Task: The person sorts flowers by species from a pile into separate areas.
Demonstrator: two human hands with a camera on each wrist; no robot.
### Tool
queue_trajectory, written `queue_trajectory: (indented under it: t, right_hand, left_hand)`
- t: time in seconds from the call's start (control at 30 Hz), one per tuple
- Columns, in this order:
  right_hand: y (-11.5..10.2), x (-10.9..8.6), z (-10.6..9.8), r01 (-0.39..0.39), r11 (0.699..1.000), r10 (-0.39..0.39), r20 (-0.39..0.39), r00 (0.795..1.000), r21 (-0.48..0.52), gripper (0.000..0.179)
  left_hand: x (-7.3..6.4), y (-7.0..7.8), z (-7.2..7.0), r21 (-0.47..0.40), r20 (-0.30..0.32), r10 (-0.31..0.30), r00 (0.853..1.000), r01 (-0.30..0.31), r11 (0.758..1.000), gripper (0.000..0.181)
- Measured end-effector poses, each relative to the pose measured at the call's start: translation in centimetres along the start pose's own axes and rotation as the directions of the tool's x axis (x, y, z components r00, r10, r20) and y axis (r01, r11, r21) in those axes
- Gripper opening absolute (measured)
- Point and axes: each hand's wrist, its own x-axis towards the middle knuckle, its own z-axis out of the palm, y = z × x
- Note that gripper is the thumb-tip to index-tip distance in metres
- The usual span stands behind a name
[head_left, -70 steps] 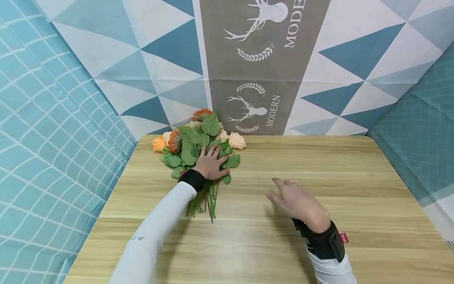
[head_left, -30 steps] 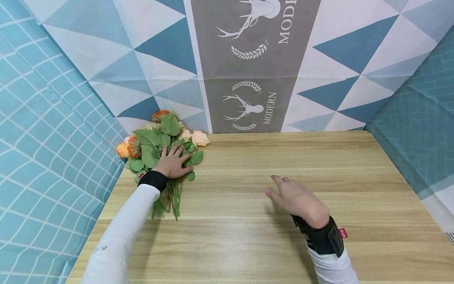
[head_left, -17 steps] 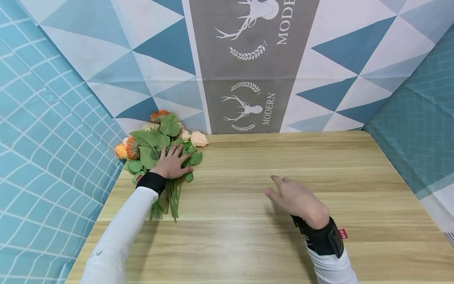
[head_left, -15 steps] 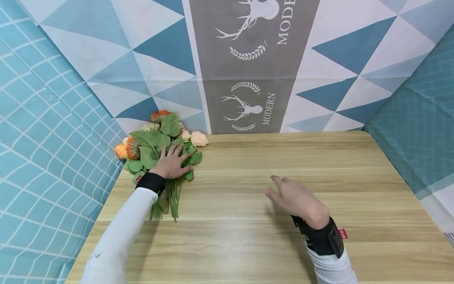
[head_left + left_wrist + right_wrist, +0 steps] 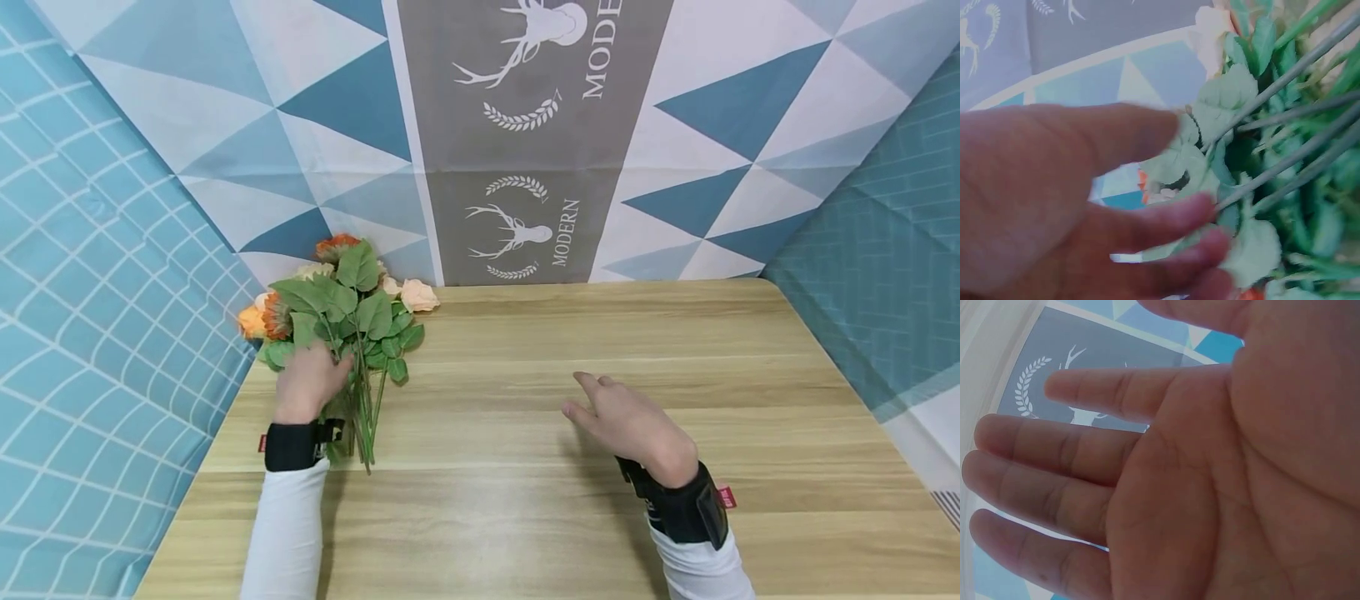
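A bunch of flowers [image 5: 358, 312] with orange and peach blooms, green leaves and long stems lies at the table's back left corner. Its blooms point to the back wall and its stems to the front. My left hand [image 5: 309, 379] is at the left side of the bunch, over the lower leaves, its fingertips partly hidden in the head view. In the left wrist view the thumb [image 5: 1129, 128] stands apart from the fingers, with leaves and stems just beyond them. My right hand [image 5: 630, 421] hovers over the right half of the table, holding nothing, fingers extended and palm bare in the right wrist view.
The wood-grain table [image 5: 510, 500] spans the lower view. Behind it stands a patterned cloth wall [image 5: 517, 167] with deer prints. A blue grid-patterned cloth [image 5: 97, 333] borders the left side, and a teal brick-patterned one [image 5: 862, 250] the right.
The bunch slid left across the table under my left hand. That hand then came off the top of the leaves, toward me and left, and turned. My right hand stays put.
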Motion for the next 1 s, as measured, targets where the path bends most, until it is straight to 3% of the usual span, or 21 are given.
queue_trajectory:
  t: [0.13, 0.2, 0.37, 0.5, 0.63, 0.87, 1.0]
  right_hand:
    - [0.0, -0.1, 0.2, 0.000, 1.000, 0.000, -0.002, 1.000, 0.008, 0.063]
    - [0.0, -0.1, 0.3, 0.000, 1.000, 0.000, -0.002, 1.000, 0.008, 0.063]
    - [-0.1, 0.0, 0.3, 0.009, 1.000, -0.009, -0.003, 1.000, 0.006, 0.062]
    - [0.0, 0.1, 0.4, 0.018, 1.000, -0.018, -0.004, 1.000, -0.005, 0.062]
    - [0.1, 0.2, 0.4, 0.011, 1.000, -0.011, 0.003, 1.000, -0.008, 0.062]
    - [0.1, 0.3, 0.4, 0.009, 1.000, -0.009, 0.009, 1.000, -0.003, 0.063]
    - [0.1, 0.4, 0.4, 0.002, 1.000, -0.002, 0.012, 1.000, 0.005, 0.064]
  left_hand:
    - [-0.6, 0.6, 0.8, -0.001, 0.176, -0.032, 0.984, 0.032, 0.999, 0.044]
    - [-0.5, 0.8, 1.2, -0.003, 0.183, -0.033, 0.982, 0.034, 0.999, 0.040]
    - [-0.7, 0.6, 2.2, -0.021, 0.149, -0.082, 0.985, 0.086, 0.996, 0.034]
    - [-0.7, 0.0, 3.0, -0.047, 0.062, -0.104, 0.993, 0.107, 0.993, 0.038]
    - [-0.5, -0.7, 3.4, -0.052, -0.008, -0.092, 0.996, 0.092, 0.994, 0.031]
    - [-0.1, -1.1, 3.1, -0.109, -0.061, -0.048, 0.997, 0.041, 0.993, 0.036]
    - [-0.1, -0.9, 2.8, -0.150, -0.126, -0.005, 0.992, -0.014, 0.989, 0.037]
